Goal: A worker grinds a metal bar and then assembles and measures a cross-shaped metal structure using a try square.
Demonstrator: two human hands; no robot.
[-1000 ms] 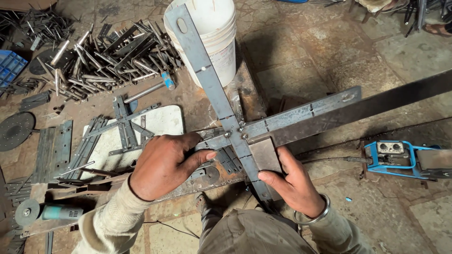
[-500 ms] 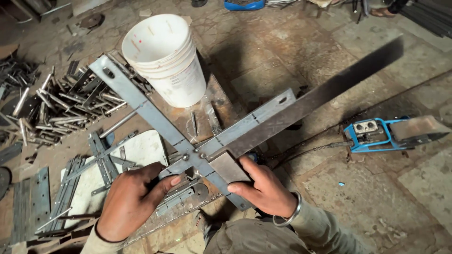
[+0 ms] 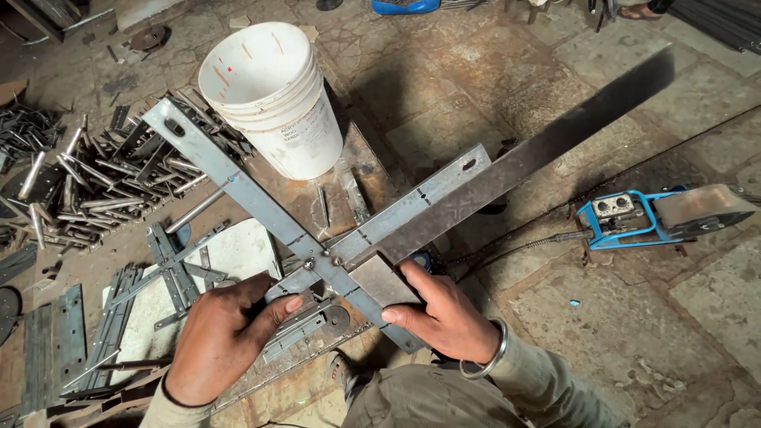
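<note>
Here, two flat grey metal strips (image 3: 277,218) lay crossed and fastened at the middle by two small bolts (image 3: 321,260), forming an X over a rusty steel plate (image 3: 361,178) on the stone floor. The strips were smooth, punched with slots near their ends. One long dark flat bar (image 3: 539,154) ran along one arm of the cross. The left hand (image 3: 222,337) gripped the near-left arm of the cross, fingers curled round it. The right hand (image 3: 444,313), with one metal bangle (image 3: 487,361), pinched a small square plate (image 3: 380,281) against the crossing. One white plastic bucket (image 3: 277,99) stood at the plate's far edge.
</note>
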